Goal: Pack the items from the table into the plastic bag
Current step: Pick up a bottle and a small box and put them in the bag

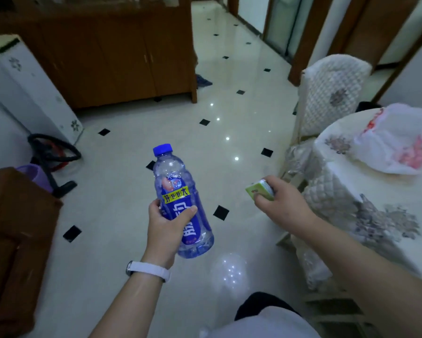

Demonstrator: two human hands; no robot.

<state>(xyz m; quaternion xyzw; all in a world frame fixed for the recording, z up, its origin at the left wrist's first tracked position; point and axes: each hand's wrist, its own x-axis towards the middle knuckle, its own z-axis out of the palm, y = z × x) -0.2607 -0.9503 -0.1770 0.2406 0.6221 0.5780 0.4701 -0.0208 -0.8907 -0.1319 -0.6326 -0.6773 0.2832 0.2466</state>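
Head view, downward (forward too)

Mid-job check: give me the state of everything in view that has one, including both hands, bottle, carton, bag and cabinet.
Left hand: grip closed around the bottle's label.
Right hand: grip closed on the green carton.
Bottle: cap on, held in the air over the floor, tilted.
Green carton: held in the air, beside the table.
Plastic bag: lying slumped on the table, nothing being put in.
Table: covered with a floral cloth.
Cabinet: doors shut.

bottle (pixel 180 203): blue cap, blue-yellow label | box (pixel 259 190): green | bag (pixel 395 140): white, red print
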